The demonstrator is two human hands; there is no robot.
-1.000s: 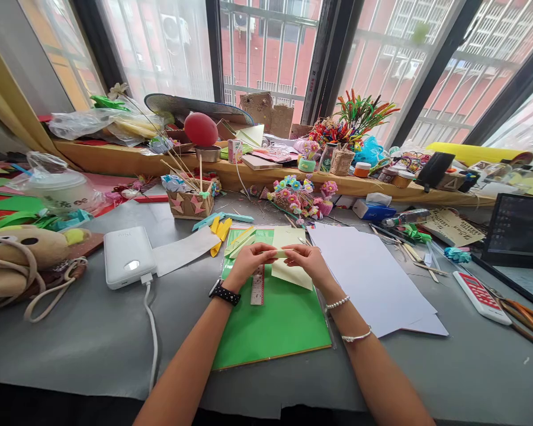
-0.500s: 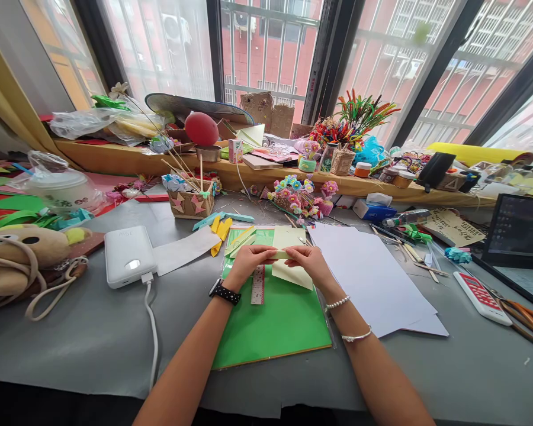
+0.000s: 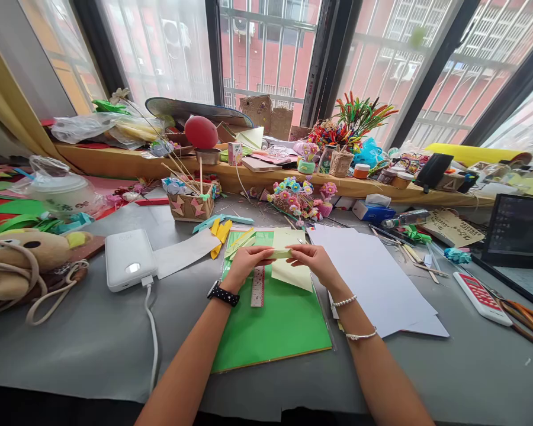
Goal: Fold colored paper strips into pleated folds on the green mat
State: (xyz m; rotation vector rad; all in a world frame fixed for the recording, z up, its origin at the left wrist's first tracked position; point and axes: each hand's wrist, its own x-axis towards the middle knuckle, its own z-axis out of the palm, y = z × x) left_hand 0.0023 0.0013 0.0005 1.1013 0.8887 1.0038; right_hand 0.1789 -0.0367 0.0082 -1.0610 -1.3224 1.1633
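Note:
A small folded strip of pale yellow-green paper (image 3: 281, 253) is held up between my two hands. My left hand (image 3: 247, 265) pinches its left end, thumb and fingers together. At the right end, my right hand (image 3: 314, 262) has its fingers closed on the paper too. Below them lies a green sheet pack (image 3: 270, 331) in a clear sleeve. On it rest a pale yellow sheet (image 3: 293, 277), partly behind my right hand, and a ruler (image 3: 257, 287) whose upper end is hidden by my left hand. Folded pale strips (image 3: 240, 241) lie just past my left hand.
White paper sheets (image 3: 373, 284) lie to the right, a calculator (image 3: 482, 299) and a laptop (image 3: 519, 236) beyond. On the left are a power bank (image 3: 130, 258) with its cable and a plush toy (image 3: 26, 254). Yellow folded strips (image 3: 222, 236) and a decorated box (image 3: 190, 204) stand farther back.
My right hand has shifted slightly and its fingers have moved along the strip's right end. My left hand stays nearly in place, still pinching the paper.

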